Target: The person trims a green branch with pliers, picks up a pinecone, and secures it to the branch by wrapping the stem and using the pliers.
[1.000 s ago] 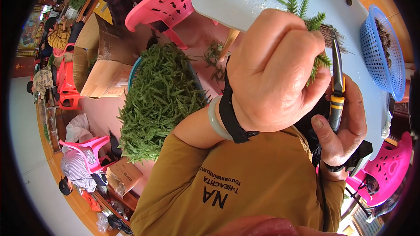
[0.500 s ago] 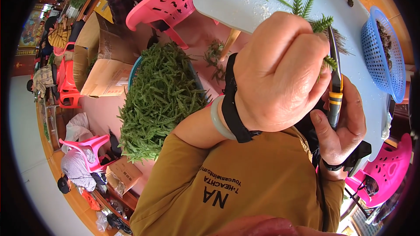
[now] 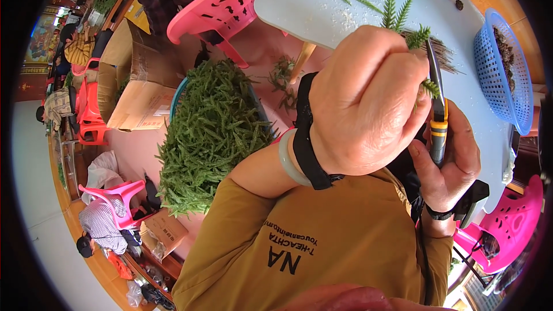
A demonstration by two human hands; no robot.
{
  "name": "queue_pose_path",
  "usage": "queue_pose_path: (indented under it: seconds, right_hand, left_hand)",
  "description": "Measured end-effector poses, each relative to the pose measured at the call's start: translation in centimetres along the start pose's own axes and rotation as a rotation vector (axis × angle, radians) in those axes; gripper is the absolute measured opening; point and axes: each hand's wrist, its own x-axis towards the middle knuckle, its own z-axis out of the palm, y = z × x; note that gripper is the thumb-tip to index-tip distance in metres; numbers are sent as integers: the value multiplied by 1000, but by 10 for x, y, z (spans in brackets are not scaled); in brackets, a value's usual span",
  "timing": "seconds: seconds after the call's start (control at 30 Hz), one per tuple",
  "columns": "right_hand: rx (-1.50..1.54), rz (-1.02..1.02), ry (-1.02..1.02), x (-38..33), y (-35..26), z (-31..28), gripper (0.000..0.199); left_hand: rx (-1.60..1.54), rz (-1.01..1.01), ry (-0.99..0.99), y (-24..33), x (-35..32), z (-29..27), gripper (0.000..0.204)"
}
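Pale blue table (image 3: 322, 11) fills the far side. Nearest, the left hand (image 3: 368, 103) is curled tight around green sprigs (image 3: 423, 40), a bit higher than half a second ago. Just right, the right hand (image 3: 446, 161) grips yellow-handled snips (image 3: 438, 121) by a sprig. Left sits a tub of greens (image 3: 207, 138); far right, a blue basket (image 3: 507, 75).

Left hand (image 3: 363, 103) bare; black strap and pale grey-green bangle (image 3: 288, 158) round left wrist. Mustard-yellow long sleeve (image 3: 299, 247) covers left forearm, dark printed lettering on cloth. Right hand (image 3: 449, 161) bare; black band with boxy black device (image 3: 469, 201) at right wrist.
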Motion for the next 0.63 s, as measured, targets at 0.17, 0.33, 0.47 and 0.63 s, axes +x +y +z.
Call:
queue_pose_path:
  seconds: [0.17,0.33,0.47,0.63]
  right_hand:
    - [322,286,0,-5,-3,-1,58]
    - [443,59,-25,0,11,-1,61]
    - [522,119,32,-5,6,-5,65]
    - [349,132,17,-7,-2,-3,72]
  left_hand:
    - [-86,-150,-94,1,5,-7,28]
    - [-416,-747,-155,11,12,-17,21]
    - [-681,-1123,-135,20,23,-23,19]
    - [-381,-766,-170,11,11,-20,17]
